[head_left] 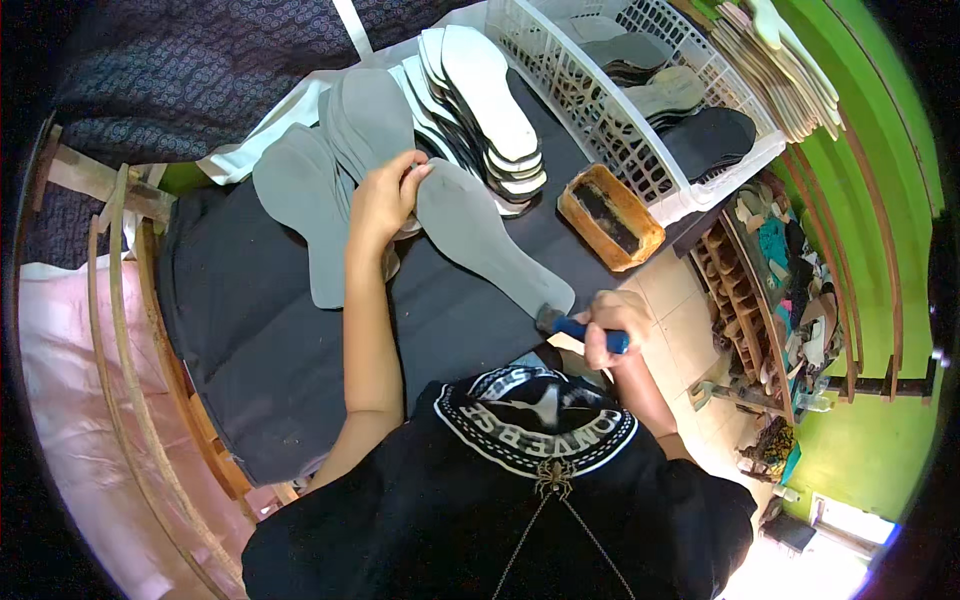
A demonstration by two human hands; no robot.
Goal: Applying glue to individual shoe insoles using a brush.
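Note:
My left hand (385,195) pinches the wide end of a grey shoe insole (485,232) between thumb and fingers. The insole slants down to the right, its narrow end toward my right hand. In my right hand (620,322) is a brush with a blue handle (590,331). Its dark head touches the narrow end of the insole. Beside and beyond my left hand lie fanned stacks of grey insoles (372,112). White insoles (478,85) with dark undersides are piled just right of them. A brown-stained rectangular tub (640,250) with dark residue inside stands right of the insole.
The dark-covered table (270,370) carries all this. At the far right stands a white plastic crate (672,205) with more insoles. Pale shoe-shaped pieces (780,75) are stacked beyond it. A cluttered wooden rack (740,300) is to the right, wooden rails (135,340) to the left.

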